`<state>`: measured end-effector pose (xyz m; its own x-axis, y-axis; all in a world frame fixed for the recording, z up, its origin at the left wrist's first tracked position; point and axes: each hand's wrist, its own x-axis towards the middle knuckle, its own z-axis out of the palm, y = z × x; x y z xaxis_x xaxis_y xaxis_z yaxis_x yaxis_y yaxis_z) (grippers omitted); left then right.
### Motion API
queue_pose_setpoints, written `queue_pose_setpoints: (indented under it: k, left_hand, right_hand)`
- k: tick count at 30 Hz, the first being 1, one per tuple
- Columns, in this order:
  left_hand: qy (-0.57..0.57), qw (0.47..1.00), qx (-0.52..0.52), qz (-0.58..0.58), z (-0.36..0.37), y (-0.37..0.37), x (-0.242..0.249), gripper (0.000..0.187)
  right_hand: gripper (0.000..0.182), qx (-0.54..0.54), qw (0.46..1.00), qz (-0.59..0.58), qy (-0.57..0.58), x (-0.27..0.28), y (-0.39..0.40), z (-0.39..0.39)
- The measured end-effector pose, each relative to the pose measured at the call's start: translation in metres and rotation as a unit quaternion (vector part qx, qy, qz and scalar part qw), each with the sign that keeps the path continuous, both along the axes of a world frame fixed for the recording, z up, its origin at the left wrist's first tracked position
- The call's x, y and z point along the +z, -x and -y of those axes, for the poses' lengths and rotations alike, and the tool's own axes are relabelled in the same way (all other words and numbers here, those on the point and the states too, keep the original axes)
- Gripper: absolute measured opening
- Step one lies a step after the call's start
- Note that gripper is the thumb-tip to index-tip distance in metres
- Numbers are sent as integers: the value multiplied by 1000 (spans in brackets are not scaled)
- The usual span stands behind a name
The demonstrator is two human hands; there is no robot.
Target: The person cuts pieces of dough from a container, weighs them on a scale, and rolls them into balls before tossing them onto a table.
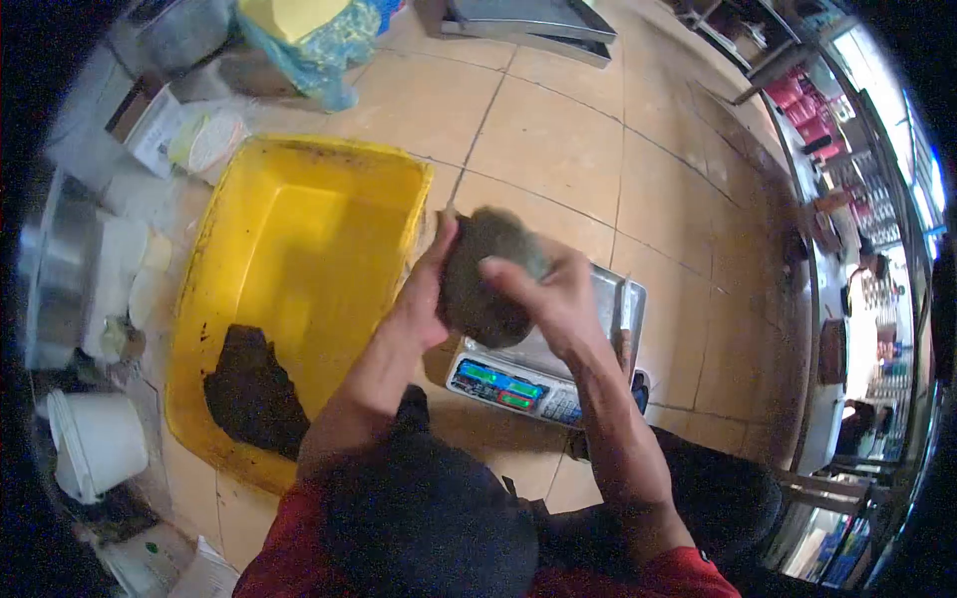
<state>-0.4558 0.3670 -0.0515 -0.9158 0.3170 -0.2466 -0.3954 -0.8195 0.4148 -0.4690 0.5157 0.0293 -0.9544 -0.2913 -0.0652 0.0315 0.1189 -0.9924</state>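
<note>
Between my two hands is a dark greenish-brown lump (488, 284), blurred by motion, held above the left edge of a digital scale (596, 344). My left hand (429, 289) grips the lump's left side. Across its right side lies my right hand (548, 299), with the thumb on the front face and the other fingers partly hidden behind. The scale's display (503, 385) is lit. To the left stands a yellow tub (324, 234) with a dark mass (254, 394) at its near left corner.
A white bucket (100, 444) stands at the lower left. A blue-green plastic bag (334, 55) and a metal tray (528, 25) lie on the tiled floor farther off. Along the right runs a long shelf (812, 299) with many items.
</note>
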Motion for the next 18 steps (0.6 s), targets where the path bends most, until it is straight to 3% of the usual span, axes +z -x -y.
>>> queue_pose_setpoints:
  k: [1,3,4,5,6,9,11,13,14,15,16,18]
  left_hand:
    - [22,997,57,-37,3,0,3,62]
    - [65,977,172,-109,2,0,14,63]
    - [218,941,231,-114,-4,-1,9,63]
    - [354,904,194,-139,1,0,11,65]
    - [294,935,171,-103,5,4,-6,68]
    - [-37,999,-28,-5,50,3,5,73]
    - [121,988,94,16,70,-5,-13,70]
    - [395,891,204,-85,72,-21,-24,66]
    - [174,974,143,-10,80,-32,-17,62]
    - [90,980,174,-13,88,-45,-5,61]
    - [8,979,203,-18,97,-57,10,61]
    - [-64,963,261,-28,121,-67,4,58]
  right_hand:
    - [37,2,999,-47,0,-4,2,3]
    - [48,-121,982,-38,141,-45,2,7]
    - [50,-95,950,86,285,-50,1,19]
    - [54,-66,882,211,416,-53,-1,30]
    - [64,-114,890,243,369,-53,-6,37]
    - [58,-81,885,295,351,-48,4,37]
    - [48,-129,923,254,258,-21,7,61]
    - [43,-133,961,209,126,-20,11,95]
    - [42,-29,989,136,49,-23,13,118]
    - [53,77,988,131,-29,-18,11,133]
    - [52,59,992,112,27,-31,16,149]
    - [52,2,999,-37,10,-56,43,167]
